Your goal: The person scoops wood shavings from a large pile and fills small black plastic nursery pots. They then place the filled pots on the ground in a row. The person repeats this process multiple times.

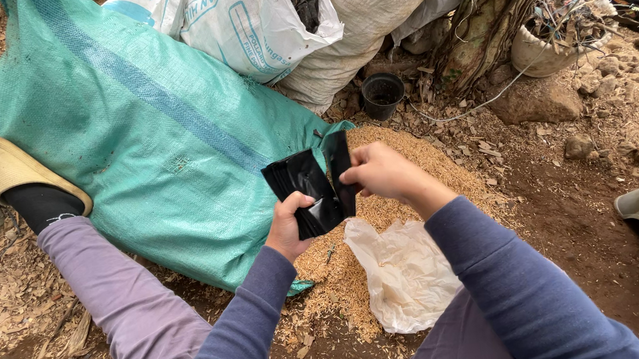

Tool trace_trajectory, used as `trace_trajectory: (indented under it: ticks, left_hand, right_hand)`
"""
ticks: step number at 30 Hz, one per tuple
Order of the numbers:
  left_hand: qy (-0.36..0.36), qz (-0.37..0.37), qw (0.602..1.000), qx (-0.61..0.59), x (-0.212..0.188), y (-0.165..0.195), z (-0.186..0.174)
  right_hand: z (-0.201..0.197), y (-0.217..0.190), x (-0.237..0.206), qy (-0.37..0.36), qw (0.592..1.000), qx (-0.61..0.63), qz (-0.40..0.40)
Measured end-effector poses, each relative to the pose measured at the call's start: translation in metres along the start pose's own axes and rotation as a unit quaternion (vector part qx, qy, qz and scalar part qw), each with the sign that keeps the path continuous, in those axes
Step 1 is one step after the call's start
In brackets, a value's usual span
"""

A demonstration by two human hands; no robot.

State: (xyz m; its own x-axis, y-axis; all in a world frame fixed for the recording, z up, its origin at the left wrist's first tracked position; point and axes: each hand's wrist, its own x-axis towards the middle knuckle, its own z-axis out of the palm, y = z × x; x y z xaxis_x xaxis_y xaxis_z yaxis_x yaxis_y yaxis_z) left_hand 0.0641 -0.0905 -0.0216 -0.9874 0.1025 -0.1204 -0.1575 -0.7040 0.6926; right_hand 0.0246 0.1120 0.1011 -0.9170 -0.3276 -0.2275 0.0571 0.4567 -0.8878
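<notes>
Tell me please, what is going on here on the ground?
A person sits on the dirt with legs spread. The left hand holds a stack of black plastic bags, and the right hand pinches one black bag at the edge of the stack. Below the hands lie a pile of rice husks and a crumpled white plastic sheet. A large green woven sack lies on the left.

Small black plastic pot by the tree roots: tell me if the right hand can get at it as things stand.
Probably yes. The small black plastic pot stands uncovered beyond the husk pile, but the right hand is pinching a black plastic bag.
</notes>
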Motion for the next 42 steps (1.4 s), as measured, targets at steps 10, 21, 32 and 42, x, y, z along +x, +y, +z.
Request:
trace_trajectory:
  ticks: [10, 21, 32, 42]
  left_hand:
    - [0.098, -0.074, 0.924, 0.363, 0.006, -0.05, -0.058]
    - [0.291, -0.05, 0.528, 0.796, 0.032, 0.021, -0.088]
    - [0.117, -0.182, 0.33, 0.919, 0.029, 0.012, -0.128]
    - [-0.034, 0.25, 0.746, 0.616, 0.013, -0.008, -0.004]
  right_hand:
    - [-0.041, 0.038, -0.002, 0.054, 0.958, -0.279, -0.047]
    - [-0.042, 0.041, 0.003, 0.04, 0.94, -0.337, -0.01]
    - [-0.032, 0.034, 0.016, 0.041, 0.951, -0.307, 0.0]
    - [-0.035, 0.051, 0.024, 0.037, 0.989, -0.143, -0.025]
